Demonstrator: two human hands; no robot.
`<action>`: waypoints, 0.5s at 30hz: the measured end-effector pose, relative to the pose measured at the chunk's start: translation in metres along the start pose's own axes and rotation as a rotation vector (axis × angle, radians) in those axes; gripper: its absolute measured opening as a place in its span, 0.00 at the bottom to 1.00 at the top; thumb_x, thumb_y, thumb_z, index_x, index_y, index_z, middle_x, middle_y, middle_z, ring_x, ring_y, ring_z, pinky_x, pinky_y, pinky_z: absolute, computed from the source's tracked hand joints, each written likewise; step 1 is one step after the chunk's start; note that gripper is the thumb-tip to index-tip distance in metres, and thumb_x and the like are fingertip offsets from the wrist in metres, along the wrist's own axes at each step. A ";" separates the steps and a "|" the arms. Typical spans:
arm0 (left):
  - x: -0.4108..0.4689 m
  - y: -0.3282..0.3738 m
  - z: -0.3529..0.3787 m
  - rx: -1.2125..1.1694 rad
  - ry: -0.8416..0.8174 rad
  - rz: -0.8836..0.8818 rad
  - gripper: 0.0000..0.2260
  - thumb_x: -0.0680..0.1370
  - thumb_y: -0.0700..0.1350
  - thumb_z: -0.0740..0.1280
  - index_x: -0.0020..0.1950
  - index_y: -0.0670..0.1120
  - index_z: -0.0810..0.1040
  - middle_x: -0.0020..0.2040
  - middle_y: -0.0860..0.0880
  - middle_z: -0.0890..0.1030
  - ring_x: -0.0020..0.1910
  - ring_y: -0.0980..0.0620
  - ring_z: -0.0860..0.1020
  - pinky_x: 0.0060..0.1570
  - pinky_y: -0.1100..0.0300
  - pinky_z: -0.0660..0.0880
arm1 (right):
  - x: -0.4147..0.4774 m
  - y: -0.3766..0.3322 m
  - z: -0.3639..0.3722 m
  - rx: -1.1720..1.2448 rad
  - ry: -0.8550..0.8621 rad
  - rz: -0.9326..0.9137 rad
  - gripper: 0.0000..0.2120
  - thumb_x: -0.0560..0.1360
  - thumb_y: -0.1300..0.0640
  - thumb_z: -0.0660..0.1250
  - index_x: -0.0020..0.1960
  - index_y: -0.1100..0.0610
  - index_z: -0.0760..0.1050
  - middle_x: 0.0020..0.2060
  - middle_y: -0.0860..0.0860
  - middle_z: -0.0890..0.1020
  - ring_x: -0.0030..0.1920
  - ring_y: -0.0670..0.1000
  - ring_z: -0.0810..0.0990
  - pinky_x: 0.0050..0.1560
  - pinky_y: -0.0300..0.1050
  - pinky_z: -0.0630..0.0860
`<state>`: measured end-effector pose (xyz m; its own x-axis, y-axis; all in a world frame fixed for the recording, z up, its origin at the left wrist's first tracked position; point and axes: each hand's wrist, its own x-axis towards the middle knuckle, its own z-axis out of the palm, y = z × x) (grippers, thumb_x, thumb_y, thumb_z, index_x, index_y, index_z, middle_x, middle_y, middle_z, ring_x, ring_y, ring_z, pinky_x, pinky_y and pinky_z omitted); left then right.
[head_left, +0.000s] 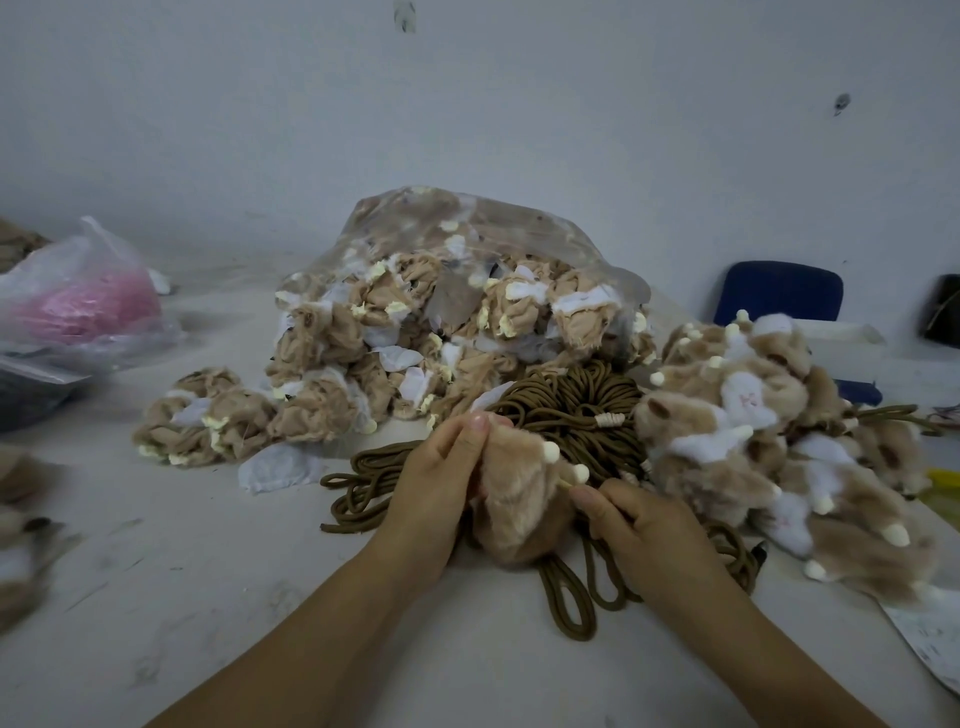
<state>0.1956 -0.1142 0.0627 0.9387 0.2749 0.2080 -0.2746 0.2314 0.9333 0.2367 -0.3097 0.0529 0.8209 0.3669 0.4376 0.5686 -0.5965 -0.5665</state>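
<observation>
Gripping a tan plush piece (519, 506) over the table (208, 571) with our left hand (441, 483), we pinch its cream tip (577, 474) with our right hand (636, 522). A fur-side-out pile (779, 467) lies right; the bag (447, 306) of inside-out pieces behind looks full, so much seems left.

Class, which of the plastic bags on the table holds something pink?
The smaller bag at the far left; the big clear bag in the middle holds tan and white fabric pieces.
</observation>
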 end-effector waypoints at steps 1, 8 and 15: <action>0.000 -0.001 0.001 -0.007 0.010 0.017 0.13 0.74 0.57 0.65 0.50 0.52 0.84 0.52 0.46 0.84 0.54 0.48 0.82 0.51 0.57 0.79 | -0.001 -0.002 0.000 0.037 -0.009 0.019 0.30 0.68 0.31 0.52 0.34 0.57 0.73 0.27 0.53 0.76 0.28 0.47 0.73 0.32 0.44 0.70; -0.004 0.000 0.010 -0.092 0.029 0.076 0.10 0.75 0.54 0.63 0.43 0.54 0.83 0.42 0.51 0.82 0.34 0.57 0.76 0.36 0.64 0.76 | -0.003 -0.008 0.000 0.127 -0.057 0.056 0.27 0.69 0.34 0.54 0.34 0.57 0.73 0.24 0.45 0.73 0.24 0.42 0.70 0.27 0.34 0.65; -0.007 -0.003 0.015 -0.175 0.032 0.103 0.12 0.75 0.52 0.63 0.50 0.45 0.78 0.37 0.49 0.79 0.34 0.54 0.76 0.38 0.60 0.78 | -0.005 -0.011 0.003 0.179 -0.057 0.076 0.22 0.70 0.36 0.54 0.30 0.52 0.70 0.24 0.44 0.74 0.28 0.41 0.73 0.31 0.33 0.67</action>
<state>0.1927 -0.1305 0.0631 0.8975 0.3346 0.2872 -0.4032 0.3587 0.8419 0.2265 -0.3029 0.0550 0.8608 0.3683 0.3512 0.5007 -0.4894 -0.7140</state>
